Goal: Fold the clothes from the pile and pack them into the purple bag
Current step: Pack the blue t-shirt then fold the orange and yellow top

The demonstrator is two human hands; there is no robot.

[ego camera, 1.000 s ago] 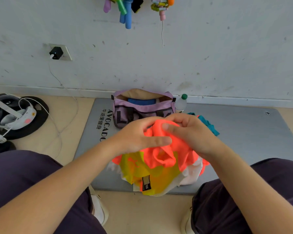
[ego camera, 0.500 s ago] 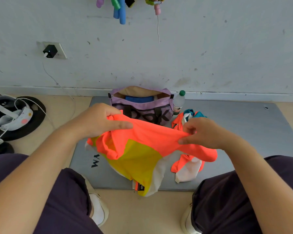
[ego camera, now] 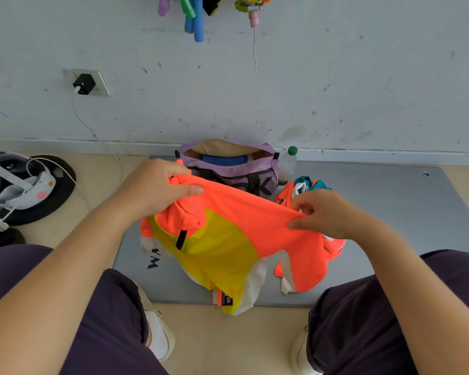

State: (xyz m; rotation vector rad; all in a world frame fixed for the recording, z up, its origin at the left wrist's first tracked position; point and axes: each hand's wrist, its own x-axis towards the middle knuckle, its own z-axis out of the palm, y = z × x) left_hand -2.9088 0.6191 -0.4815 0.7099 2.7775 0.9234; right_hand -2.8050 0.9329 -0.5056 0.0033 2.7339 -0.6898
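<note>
Holding an orange and yellow shirt (ego camera: 228, 239) stretched in the air just in front of the purple bag (ego camera: 228, 169), the person pinches its top edge at both ends. The left hand (ego camera: 155, 188) has a curled grip on one end, the right hand (ego camera: 325, 212) on the other. Right of the bag lies the pile (ego camera: 298, 188), touching a bottle (ego camera: 286, 166). The bag stands open on a grey mat (ego camera: 404, 201), something blue inside.
</note>
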